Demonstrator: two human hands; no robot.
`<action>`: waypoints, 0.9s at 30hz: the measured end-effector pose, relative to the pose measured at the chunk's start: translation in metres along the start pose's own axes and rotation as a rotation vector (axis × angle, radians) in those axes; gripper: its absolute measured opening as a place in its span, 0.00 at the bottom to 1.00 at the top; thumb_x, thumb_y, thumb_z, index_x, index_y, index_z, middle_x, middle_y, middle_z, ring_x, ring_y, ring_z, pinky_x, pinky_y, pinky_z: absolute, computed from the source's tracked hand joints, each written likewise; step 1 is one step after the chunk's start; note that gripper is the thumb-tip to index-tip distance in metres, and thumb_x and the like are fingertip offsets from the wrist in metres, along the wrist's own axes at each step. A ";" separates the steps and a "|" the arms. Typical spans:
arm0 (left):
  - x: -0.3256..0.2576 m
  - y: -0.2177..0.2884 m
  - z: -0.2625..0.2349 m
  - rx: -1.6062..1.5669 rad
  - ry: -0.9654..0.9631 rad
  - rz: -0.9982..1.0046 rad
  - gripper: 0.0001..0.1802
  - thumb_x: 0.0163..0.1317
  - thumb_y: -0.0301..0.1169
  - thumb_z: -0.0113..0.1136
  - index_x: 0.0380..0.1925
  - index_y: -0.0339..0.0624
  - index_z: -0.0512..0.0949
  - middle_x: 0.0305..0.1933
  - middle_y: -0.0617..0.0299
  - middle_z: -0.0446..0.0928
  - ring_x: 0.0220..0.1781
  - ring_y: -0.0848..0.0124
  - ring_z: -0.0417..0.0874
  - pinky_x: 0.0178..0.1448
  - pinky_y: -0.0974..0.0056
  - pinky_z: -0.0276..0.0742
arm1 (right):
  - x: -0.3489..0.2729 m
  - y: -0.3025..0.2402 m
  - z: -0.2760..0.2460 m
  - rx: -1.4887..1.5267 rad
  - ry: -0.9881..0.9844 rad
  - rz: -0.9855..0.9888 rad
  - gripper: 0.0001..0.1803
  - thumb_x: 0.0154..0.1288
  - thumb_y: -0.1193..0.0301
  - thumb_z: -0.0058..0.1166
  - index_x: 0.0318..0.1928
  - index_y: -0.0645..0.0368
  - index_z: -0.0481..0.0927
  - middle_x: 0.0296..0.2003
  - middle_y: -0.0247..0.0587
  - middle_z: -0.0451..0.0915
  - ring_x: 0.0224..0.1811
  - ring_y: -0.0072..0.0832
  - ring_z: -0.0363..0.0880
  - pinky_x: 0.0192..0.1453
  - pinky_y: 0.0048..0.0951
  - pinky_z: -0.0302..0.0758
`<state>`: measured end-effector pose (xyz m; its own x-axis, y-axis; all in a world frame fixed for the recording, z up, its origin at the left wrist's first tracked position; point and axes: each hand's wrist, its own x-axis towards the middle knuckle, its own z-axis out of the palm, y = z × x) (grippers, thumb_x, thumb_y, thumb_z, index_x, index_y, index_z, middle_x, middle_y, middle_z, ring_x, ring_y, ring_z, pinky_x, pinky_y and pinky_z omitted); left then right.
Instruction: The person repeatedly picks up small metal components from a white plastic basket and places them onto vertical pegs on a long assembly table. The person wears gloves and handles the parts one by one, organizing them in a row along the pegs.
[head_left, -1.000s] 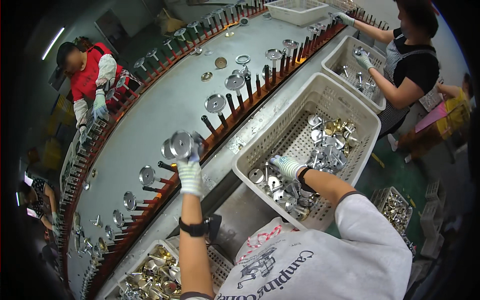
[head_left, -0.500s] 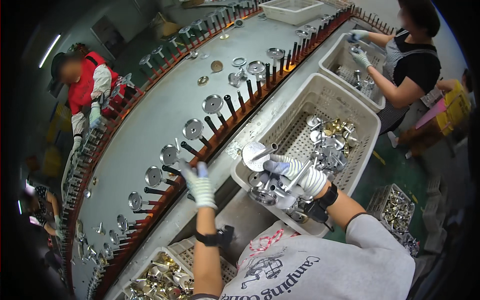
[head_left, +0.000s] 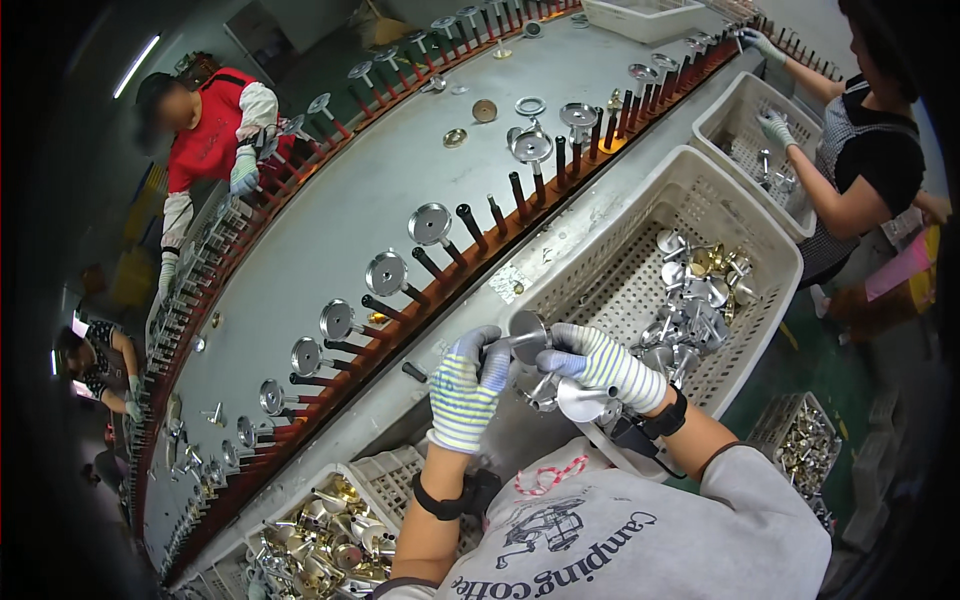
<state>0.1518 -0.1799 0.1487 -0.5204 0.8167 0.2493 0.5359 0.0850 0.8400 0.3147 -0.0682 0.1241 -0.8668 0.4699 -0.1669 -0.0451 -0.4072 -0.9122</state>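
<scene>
My left hand point(head_left: 466, 388), in a striped knit glove, pinches the tube of a silver disc-headed metal part point(head_left: 528, 335). Its fingers are closed round the tube, level with my other hand. My right hand point(head_left: 606, 368), gloved alike, keeps hold of several silver parts with stems; one cup-shaped part point(head_left: 583, 402) hangs below the fingers, and its fingertips meet the disc of the first part. Both hands are over the near end of a white perforated crate point(head_left: 770, 300), which holds a heap of silver and gold-coloured parts point(head_left: 695, 310).
Beyond my left hand curves a rail of dark pegs point(head_left: 428, 264), several topped by disc parts point(head_left: 386, 273). A grey table point(head_left: 330, 220) lies behind it. Another crate of parts point(head_left: 330, 545) stands lower left. Co-workers stand at the far left and right point(head_left: 860, 150).
My left hand has come away from the pegs toward my right hand and taken hold of a disc part's tube. The co-worker on the right now reaches one hand to the pegs.
</scene>
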 end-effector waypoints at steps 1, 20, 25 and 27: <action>0.003 -0.005 0.002 -0.092 -0.032 -0.095 0.12 0.58 0.32 0.62 0.39 0.39 0.77 0.25 0.62 0.76 0.25 0.73 0.77 0.32 0.67 0.75 | -0.003 -0.002 -0.004 0.018 0.010 0.039 0.15 0.65 0.63 0.57 0.43 0.62 0.76 0.32 0.32 0.77 0.34 0.16 0.73 0.40 0.21 0.72; 0.160 -0.149 0.036 0.275 0.351 -0.218 0.19 0.65 0.38 0.55 0.49 0.35 0.77 0.48 0.52 0.80 0.47 0.61 0.80 0.52 0.60 0.71 | 0.004 0.006 -0.041 0.544 0.142 0.061 0.15 0.66 0.60 0.54 0.44 0.60 0.77 0.34 0.36 0.79 0.34 0.23 0.78 0.40 0.25 0.78; 0.144 -0.177 0.009 0.371 0.251 -0.237 0.20 0.65 0.40 0.52 0.49 0.37 0.75 0.47 0.46 0.80 0.47 0.51 0.79 0.53 0.54 0.69 | 0.004 -0.005 -0.043 0.528 0.185 0.126 0.18 0.66 0.57 0.53 0.47 0.58 0.76 0.39 0.35 0.80 0.39 0.23 0.79 0.46 0.25 0.78; 0.125 -0.159 0.020 0.287 0.252 -0.397 0.22 0.63 0.39 0.53 0.52 0.36 0.72 0.54 0.43 0.73 0.54 0.49 0.74 0.58 0.52 0.67 | 0.004 -0.002 -0.052 0.547 0.192 0.134 0.20 0.66 0.56 0.53 0.50 0.56 0.76 0.43 0.35 0.80 0.42 0.24 0.80 0.49 0.25 0.78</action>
<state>0.0148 -0.0800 0.0363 -0.8434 0.5317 0.0773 0.4076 0.5394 0.7368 0.3376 -0.0249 0.1060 -0.7798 0.4986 -0.3786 -0.2344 -0.7933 -0.5619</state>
